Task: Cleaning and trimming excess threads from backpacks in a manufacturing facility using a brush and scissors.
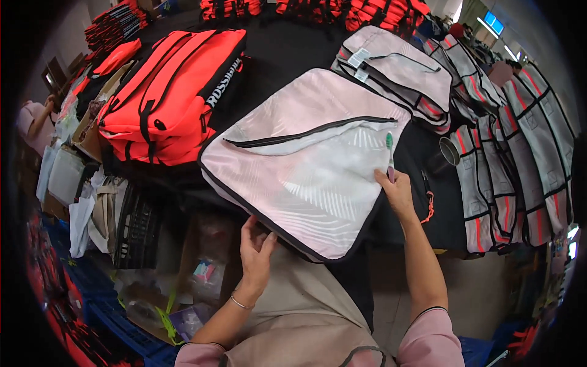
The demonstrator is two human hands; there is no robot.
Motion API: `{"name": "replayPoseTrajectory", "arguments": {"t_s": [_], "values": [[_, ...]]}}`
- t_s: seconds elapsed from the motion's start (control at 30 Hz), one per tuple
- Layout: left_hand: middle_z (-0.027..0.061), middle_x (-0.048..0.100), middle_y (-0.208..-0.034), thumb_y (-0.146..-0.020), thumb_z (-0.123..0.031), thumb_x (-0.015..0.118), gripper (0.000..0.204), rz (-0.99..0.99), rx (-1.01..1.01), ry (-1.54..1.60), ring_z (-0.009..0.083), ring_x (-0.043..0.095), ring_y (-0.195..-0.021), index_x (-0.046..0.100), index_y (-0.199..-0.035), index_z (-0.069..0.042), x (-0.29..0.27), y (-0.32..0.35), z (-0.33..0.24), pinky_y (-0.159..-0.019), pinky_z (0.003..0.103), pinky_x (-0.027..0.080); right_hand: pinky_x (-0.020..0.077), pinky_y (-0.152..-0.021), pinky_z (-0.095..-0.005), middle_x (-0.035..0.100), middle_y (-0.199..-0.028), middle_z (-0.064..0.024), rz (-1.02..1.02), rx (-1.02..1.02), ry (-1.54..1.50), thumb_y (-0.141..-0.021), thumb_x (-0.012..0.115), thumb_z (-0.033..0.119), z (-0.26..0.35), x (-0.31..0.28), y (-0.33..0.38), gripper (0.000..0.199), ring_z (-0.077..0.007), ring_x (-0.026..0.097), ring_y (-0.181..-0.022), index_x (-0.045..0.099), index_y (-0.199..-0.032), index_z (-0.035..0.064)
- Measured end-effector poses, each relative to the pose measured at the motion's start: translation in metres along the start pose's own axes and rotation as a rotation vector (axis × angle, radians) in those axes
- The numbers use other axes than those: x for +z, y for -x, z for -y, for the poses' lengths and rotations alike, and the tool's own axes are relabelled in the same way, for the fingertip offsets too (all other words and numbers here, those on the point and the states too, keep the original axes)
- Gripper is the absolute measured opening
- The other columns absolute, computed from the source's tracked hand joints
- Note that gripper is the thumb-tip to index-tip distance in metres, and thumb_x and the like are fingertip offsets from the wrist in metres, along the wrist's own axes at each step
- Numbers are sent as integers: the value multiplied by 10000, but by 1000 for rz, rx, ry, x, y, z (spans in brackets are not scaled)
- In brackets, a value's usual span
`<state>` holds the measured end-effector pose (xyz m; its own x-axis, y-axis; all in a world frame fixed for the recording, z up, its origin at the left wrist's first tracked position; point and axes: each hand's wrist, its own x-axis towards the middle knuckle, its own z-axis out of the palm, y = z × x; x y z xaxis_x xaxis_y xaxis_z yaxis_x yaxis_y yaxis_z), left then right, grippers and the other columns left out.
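Black desk (pixel 284 46) bears a pale bag (pixel 318 177), brushing seemingly begun but unfinished (right hand (pixel 397 191) gripping a toothbrush (pixel 389 147)), while the half-curled left hand (pixel 255 249) touches the bag's edge.

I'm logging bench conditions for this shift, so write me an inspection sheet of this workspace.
Surface: black table, carrying bags and fabric pieces.
Job's things: pink-and-white fabric piece laid out, black zipper facing up; green-bristled toothbrush over its right part.
Clutter: orange-red bag at left; similar pink-and-white piece behind; grey pieces with orange stripes, cup and orange cord at right.
Hands: right hand holds the toothbrush; left hand is at the near edge of the fabric piece, grip unclear.
Cables: nothing seen.
Surroundings: stacked orange-red bags at the far side; another person at far left.
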<state>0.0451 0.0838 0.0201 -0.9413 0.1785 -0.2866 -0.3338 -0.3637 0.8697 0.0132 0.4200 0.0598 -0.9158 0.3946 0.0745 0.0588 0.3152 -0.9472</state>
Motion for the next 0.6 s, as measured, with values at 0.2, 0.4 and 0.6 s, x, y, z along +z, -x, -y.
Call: {"name": "replayPoseTrajectory", "arguments": {"t_s": [0.2,0.4,0.6], "values": [[213,349,-1484,-723,-109,792,827,-200,986,-1154,388,307,-1367,358,-1421,-24,-12,4,-19,-1124,513,277,315,-520,-184,579,-686,31,-257,15,-77,-919,674,330,32,-58,36,323,-12,445,-565,659,-1034,29],[70,630,-1206,-602,-267,816,618,349,1258,-1537,279,559,-1145,639,-1175,-116,14,-15,-62,-1092,538,300,471,-680,-324,641,-750,-85,-618,29,391,-970,558,269,-51,-181,63,382,-195,625,-712,602,-1200,-33],[28,651,-992,-535,-183,789,606,625,1166,-1591,213,623,-877,667,-1127,-131,47,-33,-78,-832,372,462,486,-859,-472,605,-1102,-225,-647,304,1018,-963,496,146,-110,-197,78,364,-410,595,-1042,537,-1309,41]]}}
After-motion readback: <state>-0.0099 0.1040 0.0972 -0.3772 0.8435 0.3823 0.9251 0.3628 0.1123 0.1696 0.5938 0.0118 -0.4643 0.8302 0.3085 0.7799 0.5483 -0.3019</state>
